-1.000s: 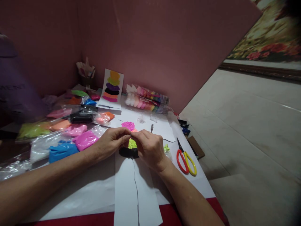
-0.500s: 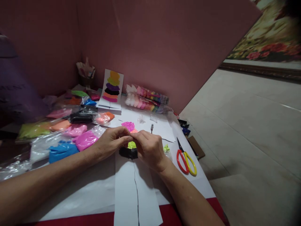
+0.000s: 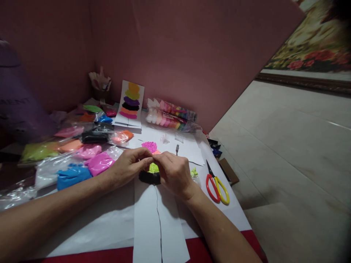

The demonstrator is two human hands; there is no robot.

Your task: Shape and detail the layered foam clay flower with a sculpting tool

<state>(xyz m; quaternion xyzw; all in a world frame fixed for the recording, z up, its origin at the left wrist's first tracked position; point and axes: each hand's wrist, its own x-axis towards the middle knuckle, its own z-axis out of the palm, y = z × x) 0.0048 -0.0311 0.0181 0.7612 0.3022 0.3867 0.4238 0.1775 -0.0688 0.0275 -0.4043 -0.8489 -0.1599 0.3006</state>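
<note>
My left hand [image 3: 128,168] and my right hand [image 3: 173,172] meet over a white paper strip [image 3: 157,219] with a drawn black line. Their fingertips pinch together on a small orange piece of clay [image 3: 156,152]. Beneath them on the strip lie textured clay layers: magenta [image 3: 149,145] at the far end, lime green [image 3: 153,168] in the middle, black [image 3: 149,178] nearest me. Both hands are closed in a pinch.
Bags of coloured clay [image 3: 71,174] crowd the left side. A finished sample card [image 3: 130,103] leans on the pink wall beside a clay pack [image 3: 170,116]. Red-and-yellow scissors [image 3: 216,186] lie to the right, a small fork [image 3: 177,148] just beyond my hands.
The hands have stayed in place; the fingers have shifted slightly on the orange clay.
</note>
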